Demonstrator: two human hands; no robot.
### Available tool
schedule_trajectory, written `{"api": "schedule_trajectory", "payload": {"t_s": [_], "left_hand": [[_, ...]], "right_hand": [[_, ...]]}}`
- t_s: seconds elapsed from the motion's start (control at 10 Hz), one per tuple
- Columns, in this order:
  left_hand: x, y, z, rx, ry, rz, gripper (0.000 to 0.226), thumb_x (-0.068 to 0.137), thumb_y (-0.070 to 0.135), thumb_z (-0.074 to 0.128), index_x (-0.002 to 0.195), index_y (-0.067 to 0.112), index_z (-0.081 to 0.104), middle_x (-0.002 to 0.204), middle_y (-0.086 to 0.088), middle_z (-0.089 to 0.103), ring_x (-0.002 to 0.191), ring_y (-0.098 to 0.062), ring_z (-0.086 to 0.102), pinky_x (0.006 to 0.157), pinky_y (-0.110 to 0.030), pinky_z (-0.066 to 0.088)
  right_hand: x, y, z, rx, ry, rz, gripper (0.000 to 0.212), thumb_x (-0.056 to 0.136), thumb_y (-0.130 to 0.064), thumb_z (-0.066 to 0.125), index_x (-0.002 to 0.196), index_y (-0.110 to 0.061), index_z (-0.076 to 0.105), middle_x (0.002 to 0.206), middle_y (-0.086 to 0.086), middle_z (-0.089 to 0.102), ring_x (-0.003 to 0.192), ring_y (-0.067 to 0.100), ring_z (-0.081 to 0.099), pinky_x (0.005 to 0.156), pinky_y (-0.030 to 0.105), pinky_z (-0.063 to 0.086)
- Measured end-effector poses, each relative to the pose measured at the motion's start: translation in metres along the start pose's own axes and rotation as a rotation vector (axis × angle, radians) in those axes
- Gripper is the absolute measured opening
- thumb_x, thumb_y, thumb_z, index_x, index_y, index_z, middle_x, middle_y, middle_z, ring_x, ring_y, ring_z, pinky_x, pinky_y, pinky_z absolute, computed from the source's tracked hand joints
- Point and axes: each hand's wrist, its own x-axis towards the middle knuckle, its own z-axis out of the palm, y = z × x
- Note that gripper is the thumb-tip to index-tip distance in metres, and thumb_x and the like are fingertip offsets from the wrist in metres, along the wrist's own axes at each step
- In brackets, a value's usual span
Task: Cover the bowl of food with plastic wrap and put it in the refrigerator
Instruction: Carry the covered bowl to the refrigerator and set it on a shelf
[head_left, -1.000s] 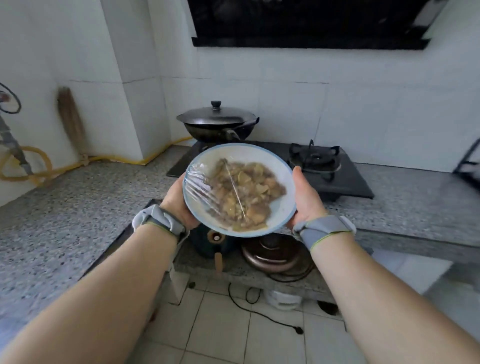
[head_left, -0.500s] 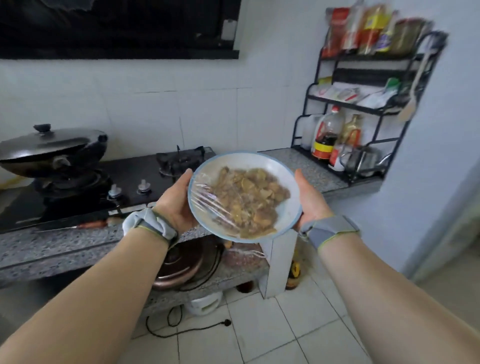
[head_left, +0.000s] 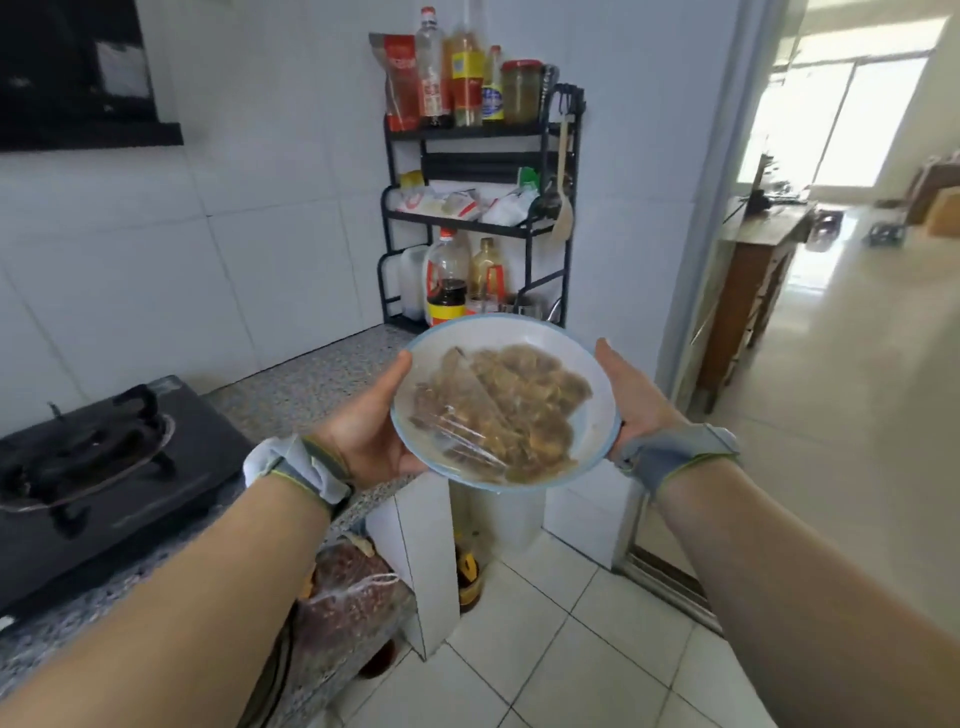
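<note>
The left hand (head_left: 371, 434) and right hand (head_left: 636, 410) clasp the wrapped bowl (head_left: 506, 400), fingers hidden beneath, in the air beyond the bench's (head_left: 311, 379) right edge. Carry it level; no refrigerator shows yet.

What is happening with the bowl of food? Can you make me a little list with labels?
bowl: white bowl with blue rim, held in the air, tilted toward the camera
food: brown chunks inside the bowl
plastic wrap: clear film stretched over the food, wrinkled
left hand: left hand cupping the bowl's left edge
right hand: right hand cupping the bowl's right edge
nearby: gas stove at left, black rack of bottles behind the bowl, doorway at right
refrigerator: not in view
</note>
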Motion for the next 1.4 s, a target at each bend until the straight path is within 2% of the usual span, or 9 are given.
{"api": "schedule_trajectory", "payload": {"t_s": [0.1,0.2,0.4,0.6,0.8,0.9,1.0,1.1,1.4], "left_hand": [[0.03,0.01,0.013,0.011,-0.057,0.001,0.059,0.087,0.065,0.028,0.109,0.022,0.062,0.093,-0.006,0.076,0.077,-0.026,0.073,0.056,-0.043,0.059],[0.062,0.015,0.032,0.002,-0.123,-0.04,0.061,0.085,0.066,0.03,0.1,0.02,0.067,0.088,-0.008,0.077,0.072,-0.026,0.073,0.052,-0.039,0.058],[0.106,0.018,0.076,-0.01,-0.133,-0.067,0.062,0.086,0.065,0.031,0.094,0.015,0.068,0.081,-0.011,0.076,0.069,-0.026,0.073,0.055,-0.04,0.059],[0.163,0.025,0.155,-0.061,-0.105,-0.107,0.063,0.086,0.063,0.037,0.102,0.01,0.066,0.082,-0.013,0.074,0.065,-0.026,0.072,0.053,-0.039,0.059],[0.218,0.03,0.235,-0.208,-0.086,-0.083,0.064,0.09,0.057,0.038,0.132,0.011,0.051,0.129,-0.018,0.058,0.09,-0.031,0.063,0.053,-0.039,0.059],[0.253,0.035,0.279,-0.265,-0.078,-0.081,0.064,0.089,0.057,0.04,0.131,0.011,0.053,0.131,-0.017,0.057,0.092,-0.032,0.064,0.055,-0.04,0.059],[0.287,0.04,0.323,-0.291,-0.075,-0.07,0.061,0.089,0.056,0.041,0.129,0.013,0.054,0.128,-0.016,0.059,0.092,-0.032,0.064,0.059,-0.044,0.059],[0.311,0.045,0.352,-0.33,-0.077,-0.073,0.061,0.089,0.056,0.041,0.129,0.013,0.054,0.125,-0.016,0.058,0.092,-0.031,0.062,0.059,-0.045,0.058],[0.389,0.067,0.404,-0.327,-0.071,-0.057,0.049,0.088,0.052,0.046,0.107,0.01,0.062,0.102,-0.017,0.065,0.088,-0.03,0.063,0.055,-0.043,0.058]], "right_hand": [[0.005,-0.02,-0.018,0.102,-0.051,-0.003,0.067,0.092,-0.061,0.026,0.118,-0.009,0.058,0.117,0.012,0.066,0.106,0.031,0.06,0.082,0.043,0.046],[0.016,-0.023,-0.04,0.171,-0.105,-0.06,0.077,0.092,-0.064,0.015,0.1,-0.015,0.075,0.096,0.001,0.073,0.088,0.022,0.062,0.112,0.051,0.029],[0.028,-0.046,-0.084,0.339,-0.103,-0.113,0.083,0.09,-0.066,0.021,0.078,-0.008,0.079,0.083,0.015,0.077,0.076,0.03,0.074,0.078,0.046,0.047],[0.057,-0.088,-0.158,0.458,-0.027,-0.148,0.071,0.083,-0.073,0.031,0.11,-0.015,0.062,0.098,0.016,0.075,0.086,0.033,0.072,0.078,0.045,0.056],[0.093,-0.134,-0.23,0.52,-0.005,-0.189,0.077,0.082,-0.075,0.03,0.118,-0.013,0.059,0.1,0.016,0.073,0.089,0.033,0.071,0.071,0.045,0.058],[0.107,-0.166,-0.267,0.5,0.0,-0.183,0.077,0.082,-0.075,0.027,0.129,-0.019,0.052,0.114,0.013,0.063,0.104,0.033,0.058,0.09,0.049,0.045],[0.123,-0.194,-0.304,0.507,0.003,-0.227,0.068,0.085,-0.073,0.026,0.112,-0.02,0.059,0.105,0.009,0.064,0.097,0.029,0.059,0.094,0.04,0.045],[0.138,-0.212,-0.327,0.499,-0.011,-0.256,0.066,0.087,-0.07,0.022,0.11,-0.019,0.057,0.098,0.006,0.06,0.081,0.022,0.054,0.048,0.017,0.045],[0.2,-0.254,-0.388,0.644,-0.139,-0.207,0.052,0.088,-0.055,0.042,0.092,-0.011,0.07,0.09,0.011,0.071,0.085,0.028,0.063,0.052,0.031,0.059]]}}
